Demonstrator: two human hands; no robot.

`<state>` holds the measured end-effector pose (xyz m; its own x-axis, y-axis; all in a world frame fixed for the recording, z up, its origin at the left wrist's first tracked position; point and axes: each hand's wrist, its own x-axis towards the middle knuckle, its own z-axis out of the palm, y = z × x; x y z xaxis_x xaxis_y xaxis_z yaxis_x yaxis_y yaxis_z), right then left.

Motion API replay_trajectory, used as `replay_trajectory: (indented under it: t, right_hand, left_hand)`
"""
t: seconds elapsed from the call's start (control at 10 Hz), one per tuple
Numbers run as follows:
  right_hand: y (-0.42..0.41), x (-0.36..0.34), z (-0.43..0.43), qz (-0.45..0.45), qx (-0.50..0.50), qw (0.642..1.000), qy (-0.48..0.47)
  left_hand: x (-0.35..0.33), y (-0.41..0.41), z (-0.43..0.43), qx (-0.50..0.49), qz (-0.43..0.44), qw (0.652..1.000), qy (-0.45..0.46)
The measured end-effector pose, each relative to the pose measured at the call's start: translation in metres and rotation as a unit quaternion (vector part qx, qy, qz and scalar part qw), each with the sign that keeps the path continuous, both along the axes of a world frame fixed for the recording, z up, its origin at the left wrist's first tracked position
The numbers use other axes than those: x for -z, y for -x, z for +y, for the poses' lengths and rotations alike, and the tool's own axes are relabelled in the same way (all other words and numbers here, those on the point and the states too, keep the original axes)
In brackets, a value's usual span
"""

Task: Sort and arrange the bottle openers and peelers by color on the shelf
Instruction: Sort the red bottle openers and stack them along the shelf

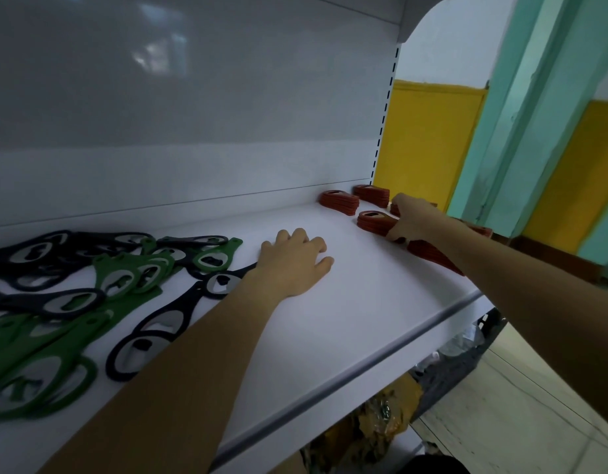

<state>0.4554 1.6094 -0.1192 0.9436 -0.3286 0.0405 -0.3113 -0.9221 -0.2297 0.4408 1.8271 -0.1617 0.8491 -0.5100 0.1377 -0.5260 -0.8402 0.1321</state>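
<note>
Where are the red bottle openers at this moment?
Head view: the red bottle openers sit in small stacks at the right end of the shelf, and the right hand grips one stack.

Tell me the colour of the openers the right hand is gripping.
Red openers in the right hand; head view shows them best.

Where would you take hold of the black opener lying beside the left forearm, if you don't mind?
Likely at its narrow waist, from above: the black opener lies flat on the shelf, and its wide loops offer little purchase. The left hand rests nearest; the right hand holds a red stack.
</note>
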Motion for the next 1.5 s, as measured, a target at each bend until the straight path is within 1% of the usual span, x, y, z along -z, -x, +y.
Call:
replay_trajectory:
  t: [0.5,0.6,0.7,0.8,0.9,1.0,1.1,1.2,1.3,1.4,1.5]
  right_hand:
    - [-0.002,0.006,0.000,-0.021,0.012,1.000,0.002]
    - [0.001,0.004,0.002,-0.002,0.004,1.000,0.003]
    - [0.011,-0.001,0.010,-0.020,-0.045,0.998,0.038]
    - [0.022,-0.003,0.030,-0.110,-0.133,0.982,0.072]
    - [0.034,0.000,0.067,-0.111,-0.230,0.966,0.049]
    - [0.044,0.004,0.114,-0.058,-0.313,0.948,-0.011]
    - [0.045,0.008,0.157,0.002,-0.363,0.929,-0.073]
    - [0.037,0.010,0.191,-0.028,-0.396,0.916,-0.060]
    - [0.029,0.012,0.221,-0.082,-0.412,0.906,-0.059]
    - [0.020,0.012,0.251,-0.077,-0.401,0.907,-0.103]
    - [0.010,0.006,0.274,-0.044,-0.374,0.919,-0.122]
  left_hand:
    - [0.000,-0.001,0.000,0.005,-0.003,1.000,-0.006]
    - [-0.002,0.000,0.001,0.013,-0.007,1.000,-0.020]
    - [-0.008,0.002,0.006,0.023,-0.006,0.999,-0.038]
    - [-0.017,0.006,0.016,0.026,0.018,0.998,-0.046]
    - [-0.032,0.006,0.039,0.012,0.020,0.998,-0.053]
    - [-0.049,0.002,0.081,-0.019,0.006,0.998,-0.063]
    - [-0.061,0.004,0.137,-0.048,0.021,0.996,-0.070]
    - [-0.059,0.016,0.185,-0.040,0.077,0.993,-0.076]
    - [-0.048,0.026,0.219,-0.036,0.128,0.990,-0.044]
    - [-0.043,0.028,0.238,-0.036,0.119,0.991,0.052]
    - [-0.038,0.027,0.254,-0.073,0.087,0.986,0.123]
